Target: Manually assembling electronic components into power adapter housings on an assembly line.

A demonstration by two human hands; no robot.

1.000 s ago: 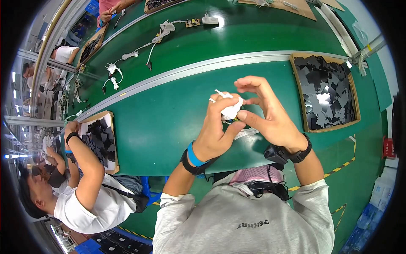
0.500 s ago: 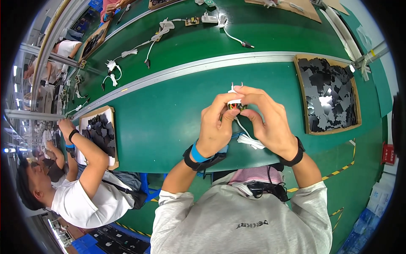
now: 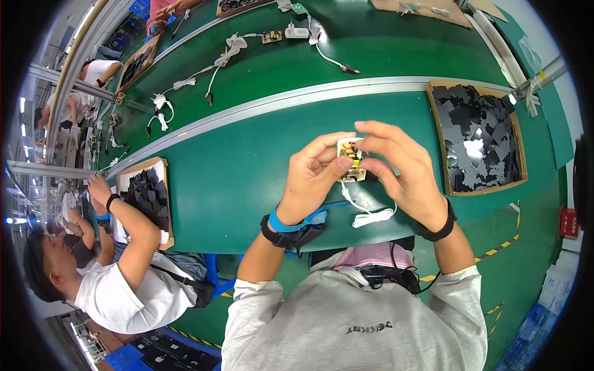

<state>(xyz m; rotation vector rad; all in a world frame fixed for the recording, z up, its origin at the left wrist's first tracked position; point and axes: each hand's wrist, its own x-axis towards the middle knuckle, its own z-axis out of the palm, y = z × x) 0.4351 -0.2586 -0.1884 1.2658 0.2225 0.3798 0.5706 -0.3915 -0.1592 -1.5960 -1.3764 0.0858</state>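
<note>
My left hand [image 3: 312, 173] grips an opened white power adapter [image 3: 351, 159] between thumb and fingers, over the near green table. Its inside faces up and shows a circuit board with yellow and red parts. My right hand [image 3: 402, 170] is curled about the adapter's right side, thumb and fingers at its edge; the fingertips partly cover the board. From the adapter's lower end a white cable [image 3: 374, 217] runs down to a tied bundle by my right wrist.
A shallow carton of black sheet pieces [image 3: 479, 145] lies at the right; a similar carton [image 3: 145, 195] lies left, beside a co-worker [image 3: 133, 272]. Beyond a metal rail [image 3: 266, 111], adapters with white cables [image 3: 297, 31] and circuit boards [image 3: 272, 37] lie on a green surface.
The adapter has tilted from prongs pointing away to its open inside facing up. My right hand has shifted slightly right, and the cable bundle hangs lower.
</note>
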